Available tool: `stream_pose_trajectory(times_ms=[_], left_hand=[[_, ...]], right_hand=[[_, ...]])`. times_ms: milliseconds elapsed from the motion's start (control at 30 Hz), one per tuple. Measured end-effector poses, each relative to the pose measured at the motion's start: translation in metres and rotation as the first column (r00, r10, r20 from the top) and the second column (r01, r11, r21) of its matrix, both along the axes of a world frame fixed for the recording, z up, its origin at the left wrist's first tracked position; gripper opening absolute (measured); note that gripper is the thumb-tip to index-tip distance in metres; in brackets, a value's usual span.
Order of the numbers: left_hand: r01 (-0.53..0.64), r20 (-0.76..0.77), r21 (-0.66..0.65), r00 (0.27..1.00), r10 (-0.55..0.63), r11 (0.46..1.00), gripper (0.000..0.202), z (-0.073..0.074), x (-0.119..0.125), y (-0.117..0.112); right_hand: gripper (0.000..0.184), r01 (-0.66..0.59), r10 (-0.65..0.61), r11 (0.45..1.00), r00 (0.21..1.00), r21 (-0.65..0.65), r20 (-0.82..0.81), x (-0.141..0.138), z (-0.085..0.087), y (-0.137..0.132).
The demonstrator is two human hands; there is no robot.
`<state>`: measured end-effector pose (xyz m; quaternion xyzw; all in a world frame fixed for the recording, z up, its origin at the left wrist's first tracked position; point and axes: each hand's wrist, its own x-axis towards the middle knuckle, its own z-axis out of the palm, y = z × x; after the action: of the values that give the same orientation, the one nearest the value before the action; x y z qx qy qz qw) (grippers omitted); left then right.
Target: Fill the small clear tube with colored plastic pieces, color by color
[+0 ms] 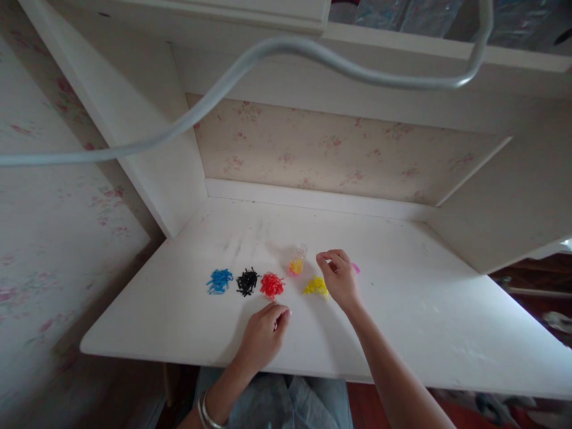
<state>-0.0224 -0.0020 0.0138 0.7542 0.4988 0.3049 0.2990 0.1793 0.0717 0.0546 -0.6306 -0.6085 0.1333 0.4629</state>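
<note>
My right hand (339,275) is raised beside a small clear jar (300,251), thumb and fingertips pinched together; anything between them is too small to make out. Yellow pieces with some pink show in the jar's lower part. Just below that hand lies a pile of small yellow strips (315,286), partly covered by it. My left hand (264,333) rests near the desk's front edge with curled fingers, and I cannot see what they hold, if anything. Beyond it sits a red pile (272,285), with a black pile (247,281) and a blue pile (219,281) further left.
A pink item (356,268) shows partly behind my right hand. The white desk (402,310) has a side panel at each end and a shelf above. Across the upper view runs a pale tube or cable (286,44), close to the camera.
</note>
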Motion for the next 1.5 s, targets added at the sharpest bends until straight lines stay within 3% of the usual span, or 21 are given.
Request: stream_pose_trajectory(times_ms=[200, 333, 567, 767, 1033, 1233, 1367, 1500], left_hand=[[0.013, -0.11, 0.034, 0.994, -0.009, 0.999, 0.024, -0.002, 0.006, 0.001], [0.003, -0.229, 0.038, 0.973, 0.006, 0.999, 0.018, -0.002, 0.014, 0.005], [-0.014, -0.322, 0.053, 0.946, 0.031, 0.998, 0.019, 0.003, 0.043, 0.024], [-0.01, -0.379, 0.067, 0.925, 0.035, 0.998, 0.019, 0.004, 0.06, 0.039], [-0.027, -0.372, 0.086, 0.926, 0.057, 0.996, 0.02, 0.004, 0.059, 0.044], [-0.03, -0.213, 0.179, 0.975, 0.068, 0.983, 0.022, 0.004, 0.049, 0.043], [-0.071, -0.067, 0.258, 0.994, 0.092, 0.964, 0.022, 0.019, 0.04, 0.045], [-0.142, 0.046, 0.321, 0.99, 0.134, 0.936, 0.022, 0.046, 0.031, 0.059]], right_hand=[[0.038, 0.033, -0.024, 0.991, 0.997, -0.127, 0.074, 0.023, -0.047, -0.04], [0.035, 0.1, -0.059, 0.975, 0.978, -0.2, 0.199, 0.027, -0.063, -0.069], [0.026, 0.116, -0.047, 0.974, 0.944, -0.193, 0.328, 0.02, -0.061, -0.075], [0.035, 0.071, -0.023, 0.979, 0.969, -0.189, 0.247, 0.024, -0.062, -0.073], [0.043, 0.096, -0.079, 0.983, 0.991, -0.157, 0.107, 0.027, -0.062, -0.073], [0.042, 0.093, -0.08, 0.984, 0.992, -0.149, 0.094, 0.028, -0.063, -0.073], [0.04, 0.093, -0.079, 0.985, 0.992, -0.146, 0.098, 0.029, -0.065, -0.073], [0.035, 0.08, -0.057, 0.981, 0.989, -0.175, 0.134, 0.029, -0.067, -0.073]])
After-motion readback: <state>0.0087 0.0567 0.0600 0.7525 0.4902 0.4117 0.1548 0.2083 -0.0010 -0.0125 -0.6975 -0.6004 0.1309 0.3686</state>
